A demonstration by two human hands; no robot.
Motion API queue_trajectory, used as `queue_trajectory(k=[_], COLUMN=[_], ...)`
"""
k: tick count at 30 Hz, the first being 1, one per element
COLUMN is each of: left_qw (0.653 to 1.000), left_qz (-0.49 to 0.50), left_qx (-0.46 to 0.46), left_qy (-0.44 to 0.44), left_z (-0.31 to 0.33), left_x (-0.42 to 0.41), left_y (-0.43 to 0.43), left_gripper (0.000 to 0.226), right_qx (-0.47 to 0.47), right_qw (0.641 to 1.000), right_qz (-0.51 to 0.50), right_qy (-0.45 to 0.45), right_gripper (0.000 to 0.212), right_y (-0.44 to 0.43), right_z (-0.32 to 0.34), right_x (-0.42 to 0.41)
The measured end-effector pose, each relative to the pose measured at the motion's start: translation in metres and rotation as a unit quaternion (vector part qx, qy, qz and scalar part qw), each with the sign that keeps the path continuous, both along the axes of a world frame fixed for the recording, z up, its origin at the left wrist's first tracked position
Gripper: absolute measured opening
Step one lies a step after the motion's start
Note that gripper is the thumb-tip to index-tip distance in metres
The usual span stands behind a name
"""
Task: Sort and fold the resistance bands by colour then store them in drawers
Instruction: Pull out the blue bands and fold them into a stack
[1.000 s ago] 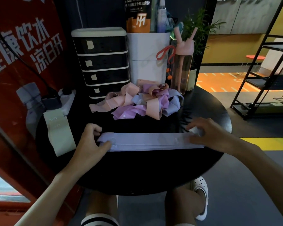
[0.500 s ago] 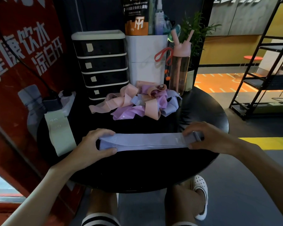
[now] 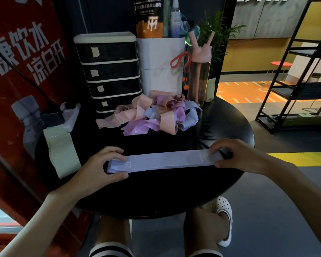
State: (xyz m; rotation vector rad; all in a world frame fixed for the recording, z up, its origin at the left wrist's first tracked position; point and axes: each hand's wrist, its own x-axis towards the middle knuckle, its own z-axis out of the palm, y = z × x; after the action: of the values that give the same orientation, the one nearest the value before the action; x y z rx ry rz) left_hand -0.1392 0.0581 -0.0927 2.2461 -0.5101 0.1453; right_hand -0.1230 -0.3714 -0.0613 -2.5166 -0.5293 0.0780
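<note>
A lavender-blue resistance band (image 3: 163, 161) lies stretched flat across the near part of the round black table (image 3: 156, 197). My left hand (image 3: 98, 169) pinches its left end, thumb below and fingers above, by a printed "20". My right hand (image 3: 237, 156) pinches its right end the same way. Behind it lies a tangled heap of pink, purple and blue bands (image 3: 152, 115). A pale green band (image 3: 61, 151) lies flat at the table's left edge. The black drawer unit (image 3: 107, 71) stands at the back with all its drawers closed.
A white box (image 3: 159, 67) holding packets and a spray bottle stands right of the drawers, with a pink water bottle (image 3: 199, 75) beside it. A power strip (image 3: 69, 115) sits at the back left. A red sign (image 3: 17, 71) flanks the left; a black shelf rack (image 3: 295, 80) stands far right.
The band has been lifted slightly and re-laid, with the "20" mark showing at its left end. Both hands have shifted from pressing its ends to pinching them.
</note>
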Motion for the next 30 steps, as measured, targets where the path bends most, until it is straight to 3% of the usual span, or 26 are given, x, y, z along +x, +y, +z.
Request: queue_trajectory(k=[20,30], left_qw=[0.999,1.0], left_qz=[-0.036,-0.002], left_qx=[0.019,0.025], left_qy=[0.014,-0.001], left_z=[-0.001,0.0], left_x=[0.01,0.008], left_y=[0.002,-0.004], left_gripper=[0.03,0.033], right_qx=[0.026,0.046], right_qw=[0.999,0.998], right_qz=[-0.036,-0.048], right_qy=[0.002,0.014], right_gripper=[0.029,0.028], right_y=[0.001,0.006], right_z=[-0.006,-0.006], right_x=[-0.004,-0.007])
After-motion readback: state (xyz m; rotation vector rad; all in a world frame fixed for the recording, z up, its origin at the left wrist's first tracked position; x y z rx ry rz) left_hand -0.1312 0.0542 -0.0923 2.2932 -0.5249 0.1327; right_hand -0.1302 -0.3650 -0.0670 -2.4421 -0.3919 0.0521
